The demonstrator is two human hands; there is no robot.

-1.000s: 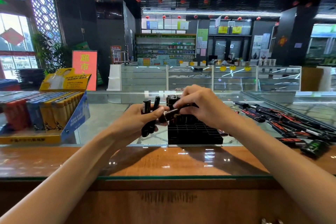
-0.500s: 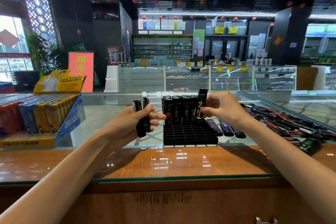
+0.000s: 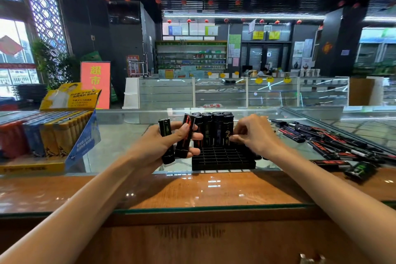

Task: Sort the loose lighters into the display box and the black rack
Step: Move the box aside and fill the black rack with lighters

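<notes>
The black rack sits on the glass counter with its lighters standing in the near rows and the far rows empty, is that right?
Not quite. The head view shows the black rack on the glass counter with its lighters standing in the far rows, and it is the near rows that are empty.

1. The left hand [image 3: 157, 148] grips two black lighters [image 3: 186, 135] upright, just left of the black rack [image 3: 222, 158].
2. The rack sits on the glass desk [image 3: 120, 141], with standing lighters [image 3: 211, 129] filling its far rows and its near cells bare.
3. The right hand [image 3: 256, 133] has its fingers curled at the rack's right side; whether it holds anything is unclear.
4. Loose lighters [image 3: 334, 142] lie scattered to the right.
5. The display box [image 3: 82, 146] on the left holds red, blue and yellow lighters.
</notes>
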